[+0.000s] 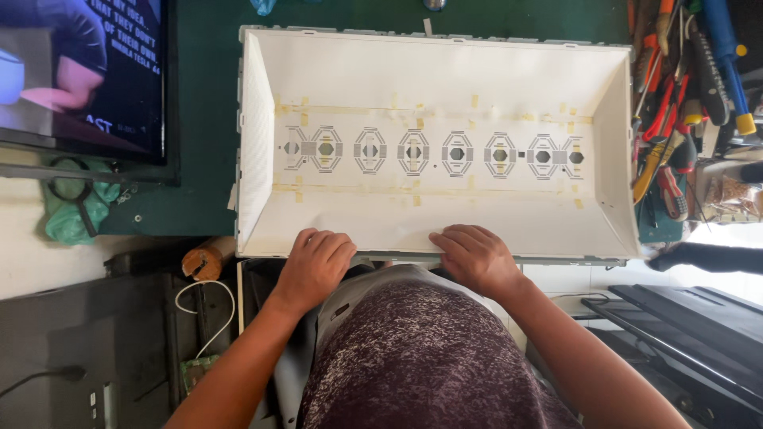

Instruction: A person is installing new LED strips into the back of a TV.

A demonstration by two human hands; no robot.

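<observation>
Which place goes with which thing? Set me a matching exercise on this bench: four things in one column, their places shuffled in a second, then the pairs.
Things:
1. left hand
2. right hand
3. hand tools
4. switched-on screen

Places:
A. heaped at the right edge of the view, beside the tray
B. far left, above a green cloth
C. on the near rim of the white backlight tray, right of centre
D. on the near rim of the tray, left of centre

Pairs: 1-D, 2-C, 3-A, 4-B
</observation>
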